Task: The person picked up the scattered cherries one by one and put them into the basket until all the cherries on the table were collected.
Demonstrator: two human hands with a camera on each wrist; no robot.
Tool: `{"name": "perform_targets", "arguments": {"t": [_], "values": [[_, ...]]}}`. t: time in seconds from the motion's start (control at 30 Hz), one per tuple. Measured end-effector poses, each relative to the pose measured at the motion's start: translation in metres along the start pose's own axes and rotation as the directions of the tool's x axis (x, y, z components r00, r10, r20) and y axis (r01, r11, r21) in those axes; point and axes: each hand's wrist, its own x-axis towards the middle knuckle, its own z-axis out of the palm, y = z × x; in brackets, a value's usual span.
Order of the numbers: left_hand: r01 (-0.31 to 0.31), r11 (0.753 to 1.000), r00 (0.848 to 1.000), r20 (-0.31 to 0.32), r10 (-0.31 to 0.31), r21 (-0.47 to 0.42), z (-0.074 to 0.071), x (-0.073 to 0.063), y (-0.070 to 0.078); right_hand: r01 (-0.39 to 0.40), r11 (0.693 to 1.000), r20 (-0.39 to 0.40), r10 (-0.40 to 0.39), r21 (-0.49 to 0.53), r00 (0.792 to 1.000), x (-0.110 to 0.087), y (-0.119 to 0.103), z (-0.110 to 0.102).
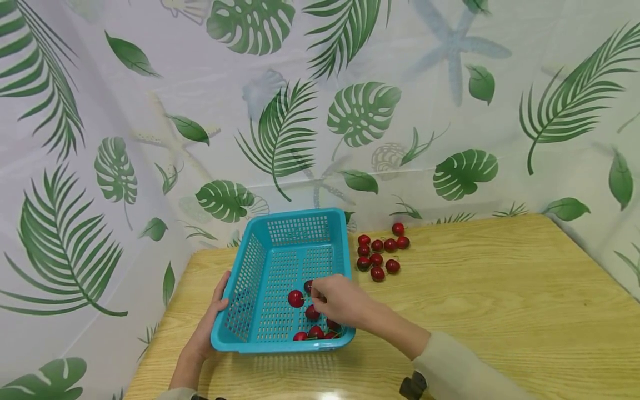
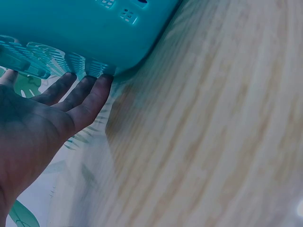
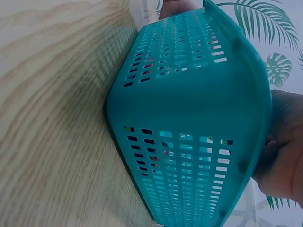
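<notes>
A blue plastic basket [image 1: 280, 347] with perforated sides stands on the wooden table, several red cherries [image 1: 316, 332] lying in its near right part. My left hand [image 1: 202, 328] holds the basket's left side, thumb over the rim. In the left wrist view its fingers [image 2: 90, 101] reach along the outer wall. My right hand [image 1: 342, 300] is over the basket's right side with curled fingers, pinching a dark cherry [image 1: 308, 286] that they partly cover. Another cherry [image 1: 296, 298] shows just left of it. The right wrist view hides those fingertips behind the rim.
Several more cherries [image 1: 377, 260] lie in a loose group on the wooden table [image 1: 475, 289], close to the basket's far right side. A white cloth [image 1: 350, 155] printed with green leaves hangs behind the table and along its left.
</notes>
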Motion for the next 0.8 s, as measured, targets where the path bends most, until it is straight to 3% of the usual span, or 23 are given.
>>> {"name": "perform_targets", "arguments": {"t": [0.2,0.47,0.8], "values": [[-0.005,1.000,1.000,0.009,0.005,-0.015,0.000,-0.001,0.000,-0.009,0.999,0.101,0.014,-0.054,0.995,0.007,-0.001,0.010],[-0.020,1.000,1.000,0.015,0.021,-0.019,0.001,-0.003,0.001,-0.002,0.991,0.167,0.025,-0.135,0.986,0.014,-0.004,0.016],[-0.018,1.000,1.000,0.014,0.019,-0.025,0.002,-0.002,0.000,-0.025,0.901,0.287,0.164,-0.432,0.944,0.015,-0.008,0.025]]}}
